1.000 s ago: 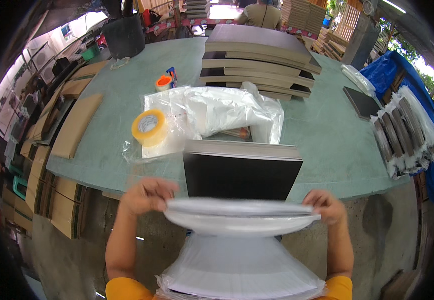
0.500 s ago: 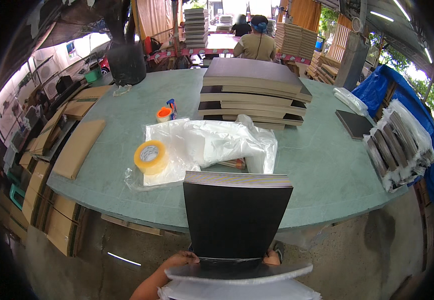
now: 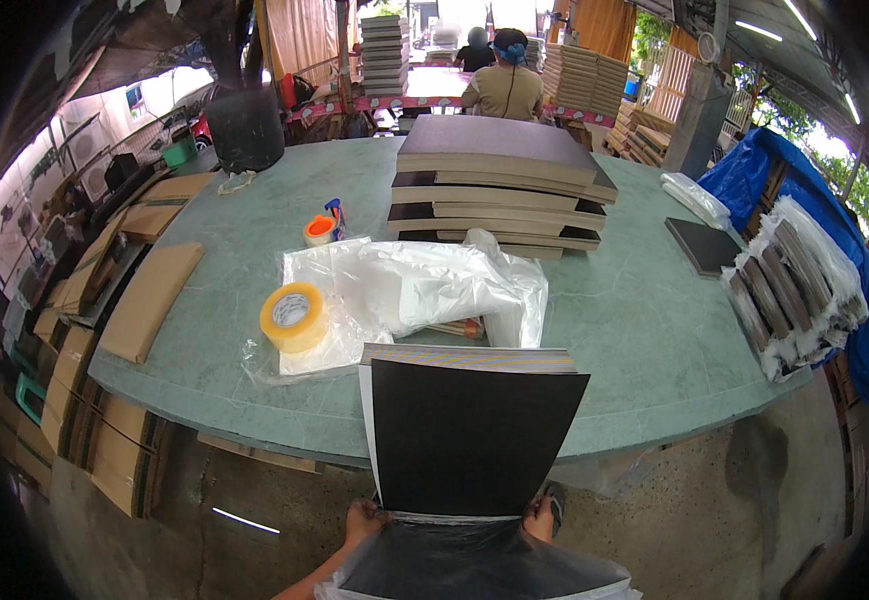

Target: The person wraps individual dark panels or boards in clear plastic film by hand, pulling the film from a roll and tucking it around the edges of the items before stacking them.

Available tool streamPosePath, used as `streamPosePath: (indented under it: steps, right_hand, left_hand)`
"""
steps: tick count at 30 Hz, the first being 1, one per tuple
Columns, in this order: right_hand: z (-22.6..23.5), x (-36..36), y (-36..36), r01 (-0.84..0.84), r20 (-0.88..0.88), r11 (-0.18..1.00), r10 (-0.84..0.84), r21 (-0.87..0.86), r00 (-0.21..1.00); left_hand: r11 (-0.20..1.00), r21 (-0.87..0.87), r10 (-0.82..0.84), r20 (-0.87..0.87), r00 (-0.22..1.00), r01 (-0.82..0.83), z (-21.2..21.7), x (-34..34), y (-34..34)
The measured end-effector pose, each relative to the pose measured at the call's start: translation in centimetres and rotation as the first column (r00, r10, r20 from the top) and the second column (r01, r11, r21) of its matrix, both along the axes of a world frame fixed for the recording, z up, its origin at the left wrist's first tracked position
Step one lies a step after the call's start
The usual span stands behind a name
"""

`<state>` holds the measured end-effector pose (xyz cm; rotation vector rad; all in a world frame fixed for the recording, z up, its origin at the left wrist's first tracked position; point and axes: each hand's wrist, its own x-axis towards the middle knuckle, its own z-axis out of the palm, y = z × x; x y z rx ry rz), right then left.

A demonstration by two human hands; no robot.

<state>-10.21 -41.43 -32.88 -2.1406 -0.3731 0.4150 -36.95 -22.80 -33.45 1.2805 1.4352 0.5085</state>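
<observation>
A thick stack of black sheets with pale edges stands tilted up against the near table edge. At its lower end lies the mouth of a clear plastic bag, with a dark surface showing through the film. My left hand is closed on the bag's rim by the stack's lower left corner. At the lower right corner my right hand pinches the other side of the rim, its fingers partly hidden. On the table beyond lie folded clear plastic bags and a roll of clear tape.
The green table bears a pile of dark-topped boards, a tape dispenser and, at right, plastic-wrapped bundles beside a blue tarp. Flattened cardboard lies at left. Two people sit far back.
The front black sheet has shifted slightly right, baring a pale strip along the stack's left side. The bag below now lies flatter and wider, and my left hand has turned more upright.
</observation>
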Motion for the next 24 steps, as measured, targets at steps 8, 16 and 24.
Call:
streamPosePath:
  steps: [8, 16, 24]
  right_hand:
    - [0.1, 0.5, -0.5, -0.128, -0.057, 0.986, 0.122, -0.108, 0.991]
    - [10.0, 3.8, 1.6, -0.398, 0.094, 0.847, 0.456, -0.353, 0.885]
    - [26.8, 1.7, 2.9, -0.59, -0.011, -0.28, 0.898, 0.758, -0.44]
  left_hand:
    - [0.965, -0.182, -0.173, 0.108, 0.979, 0.191, 0.8, 1.0, 1.0]
    - [0.774, -0.187, -0.627, -0.358, 0.692, 0.605, 7.6, -2.2, 5.5]
    - [0.217, 0.228, -0.84, 0.539, 0.062, 0.949, 27.6, 2.6, 5.7]
